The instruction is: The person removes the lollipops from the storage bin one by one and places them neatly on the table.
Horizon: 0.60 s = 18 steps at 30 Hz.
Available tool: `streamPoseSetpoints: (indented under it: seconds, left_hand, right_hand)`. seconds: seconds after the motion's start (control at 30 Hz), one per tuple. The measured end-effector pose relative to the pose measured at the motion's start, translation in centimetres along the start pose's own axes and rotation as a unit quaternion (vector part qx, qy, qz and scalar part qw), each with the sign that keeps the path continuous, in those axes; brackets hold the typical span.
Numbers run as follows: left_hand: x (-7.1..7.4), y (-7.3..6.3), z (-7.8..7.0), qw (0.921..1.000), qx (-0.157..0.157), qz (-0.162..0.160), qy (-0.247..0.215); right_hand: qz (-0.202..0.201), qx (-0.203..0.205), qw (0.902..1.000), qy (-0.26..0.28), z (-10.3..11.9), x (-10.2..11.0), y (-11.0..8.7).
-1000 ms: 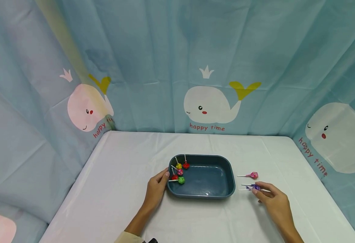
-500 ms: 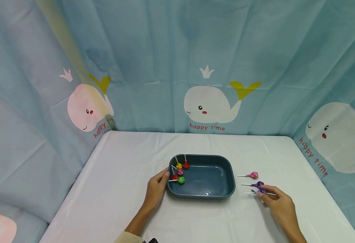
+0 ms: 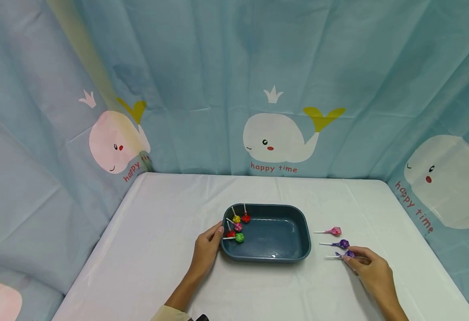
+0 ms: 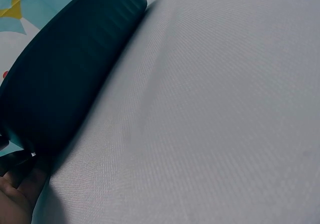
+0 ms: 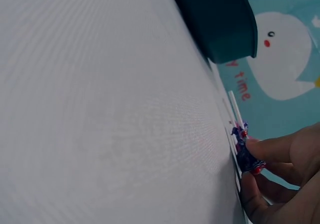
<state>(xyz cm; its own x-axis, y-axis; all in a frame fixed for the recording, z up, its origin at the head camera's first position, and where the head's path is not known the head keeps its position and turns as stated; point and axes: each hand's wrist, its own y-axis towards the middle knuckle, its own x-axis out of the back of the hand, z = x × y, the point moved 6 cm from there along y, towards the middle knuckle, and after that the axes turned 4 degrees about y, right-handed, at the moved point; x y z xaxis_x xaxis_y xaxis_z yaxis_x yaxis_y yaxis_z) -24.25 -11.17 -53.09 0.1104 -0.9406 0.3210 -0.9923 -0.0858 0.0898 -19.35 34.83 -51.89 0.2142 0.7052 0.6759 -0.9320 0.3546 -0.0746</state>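
A dark teal tray stands mid-table, with several wrapped lollipops bunched at its left end. My left hand grips the tray's left rim, thumb on top; the left wrist view shows only the tray wall and part of that hand. To the right of the tray, my right hand pinches a blue-purple lollipop lying on the cloth. The right wrist view shows this lollipop between my fingertips. A purple lollipop and a pink one lie just behind it.
The table wears a white cloth. A blue curtain printed with whales closes in the back and both sides. The tray's right half holds nothing. The tray end shows far off in the right wrist view.
My right hand has drawn the blue-purple lollipop towards me and slightly right, away from the other purple one. The left hand and the tray have stayed put.
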Motion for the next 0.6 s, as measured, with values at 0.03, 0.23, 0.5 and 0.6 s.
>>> streamPoseSetpoints:
  seconds: [0.03,0.23,0.5,0.6]
  left_hand:
    - [0.02,-0.03,-0.03,1.0000,-0.001,0.000,-0.001]
    - [-0.01,0.07,0.09,1.0000,-0.002,0.000,-0.003]
    - [-0.03,0.11,0.11,1.0000,-0.004,0.000,-0.003]
    - [-0.02,0.10,0.08,1.0000,-0.003,-0.001,-0.003]
  right_hand:
    - [0.000,0.001,1.0000,-0.001,-0.01,-0.03,0.05]
    - [-0.002,0.001,1.0000,-0.005,-0.13,-0.27,0.21]
    - [-0.008,-0.003,1.0000,-0.005,-0.16,-0.25,0.16]
    - [-0.012,-0.001,0.9999,-0.004,-0.07,-0.10,0.05]
